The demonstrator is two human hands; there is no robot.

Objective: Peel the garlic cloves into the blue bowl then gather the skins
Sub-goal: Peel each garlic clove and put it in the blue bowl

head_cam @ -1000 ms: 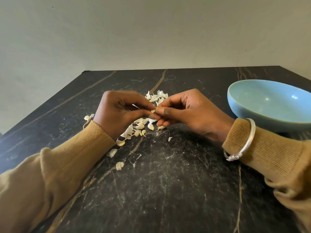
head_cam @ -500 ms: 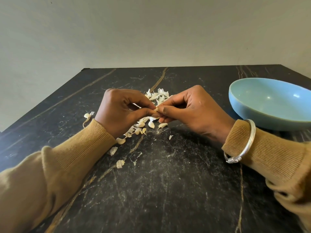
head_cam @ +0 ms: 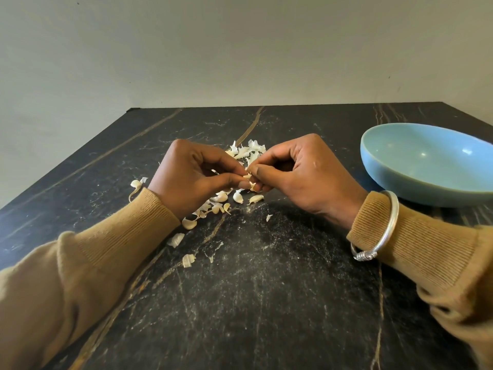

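Pinching one small garlic clove (head_cam: 248,177) between them, the left hand (head_cam: 192,180) and the right hand (head_cam: 304,177) meet fingertip to fingertip just above the dark table (head_cam: 266,303), each with thumb and forefinger curled onto the clove, so both are clamped on the same piece. The clove is mostly hidden by the fingers, and how much skin it wears cannot be told. The blue bowl (head_cam: 426,188) sits well apart to the right, beyond the right wrist with its silver bangle (head_cam: 394,217); no clove shows in the part of its inside that is in view. Under and behind the hands lie a heap of papery skins (head_cam: 249,151) and what look like several loose cloves (head_cam: 238,196), mixed together. The main risk, I judge, is the clove slipping: it is small and likely slick once bare, and a hard pull on a stubborn skin could shoot it out of the pinch onto the table or off its edge. A second risk is confusion, since a peeled clove dropped into that heap would look much like the unpeeled ones. The skins are light, so a sweep of a sleeve (head_cam: 128,236) or the reach across to the bowl could scatter them wider and lengthen the gathering.
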